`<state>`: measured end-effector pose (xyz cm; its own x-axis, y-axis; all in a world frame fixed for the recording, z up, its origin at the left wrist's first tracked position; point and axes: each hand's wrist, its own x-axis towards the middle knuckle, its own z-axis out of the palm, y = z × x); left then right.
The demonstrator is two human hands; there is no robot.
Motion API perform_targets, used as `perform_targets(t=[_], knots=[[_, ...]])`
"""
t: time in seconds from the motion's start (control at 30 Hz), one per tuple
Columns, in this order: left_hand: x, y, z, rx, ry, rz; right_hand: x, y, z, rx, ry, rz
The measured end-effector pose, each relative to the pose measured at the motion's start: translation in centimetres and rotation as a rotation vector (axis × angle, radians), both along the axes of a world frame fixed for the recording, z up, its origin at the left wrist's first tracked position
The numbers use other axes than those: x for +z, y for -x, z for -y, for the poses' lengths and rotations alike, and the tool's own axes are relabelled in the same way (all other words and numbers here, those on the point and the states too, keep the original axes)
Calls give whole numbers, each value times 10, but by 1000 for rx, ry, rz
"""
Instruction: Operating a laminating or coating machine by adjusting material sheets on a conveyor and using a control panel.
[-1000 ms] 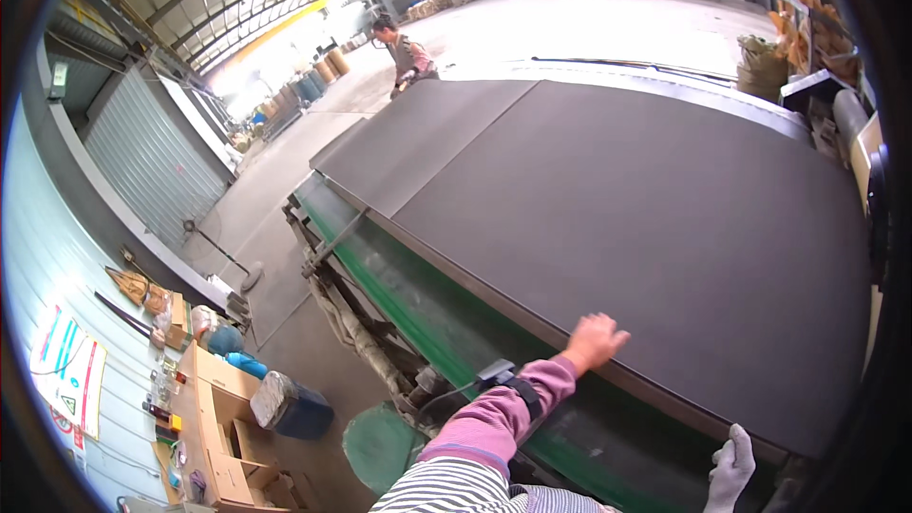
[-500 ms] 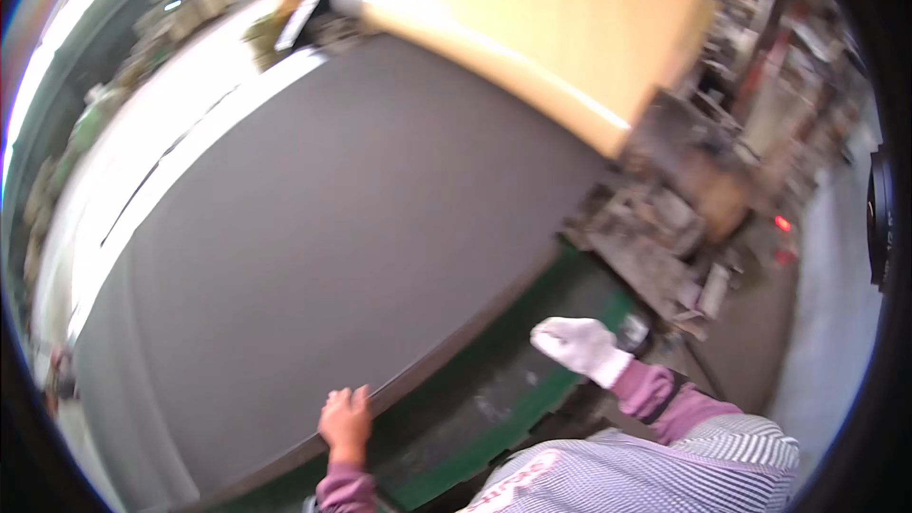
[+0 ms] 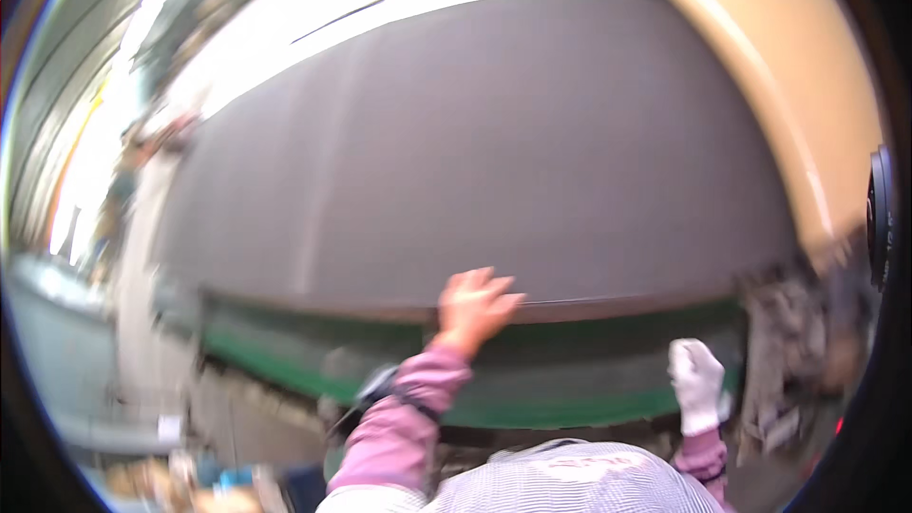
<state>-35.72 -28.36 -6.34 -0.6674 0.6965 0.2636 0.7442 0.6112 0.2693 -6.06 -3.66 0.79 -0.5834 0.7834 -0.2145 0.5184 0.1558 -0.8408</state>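
- A large, flat, dark grey board (image 3: 494, 142) is seen lying on a green machine frame (image 3: 570, 389), and it fills most of the view.
- The bare left hand (image 3: 472, 304) is laid on the near edge of this board, with the fingers spread and open; nothing is gripped by it.
- A pink sleeve (image 3: 404, 418) is worn on the left forearm, with a dark band at the wrist.
- The right hand (image 3: 698, 382) is covered by a white glove and is held over the green frame, near the board's edge but apart from it.
- Its fingers seem curled, but because of the blur it cannot be told whether something is held.
- A tall, pale yellow panel (image 3: 798, 85) is seen at the right, beside the grey board.
- A striped shirt (image 3: 570, 484) is visible at the lower edge.
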Motion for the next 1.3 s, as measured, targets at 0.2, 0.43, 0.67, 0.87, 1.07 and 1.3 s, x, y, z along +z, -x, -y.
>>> perform_targets(t=[0.2,0.43,0.67,0.87,1.07,1.3], knots=[[-2,42,81,188,-221,-101,-26,40,6,192,-108,-3],[-29,146,271,940,152,14,-10,97,22,224,-104,-46],[-17,133,237,794,239,242,-5,234,95,697,-489,-234],[-19,106,230,554,-20,252,-9,316,171,957,-678,-18],[-39,141,290,883,205,179,-55,275,107,887,-790,144],[-38,113,211,633,174,220,-80,256,9,834,-816,561]])
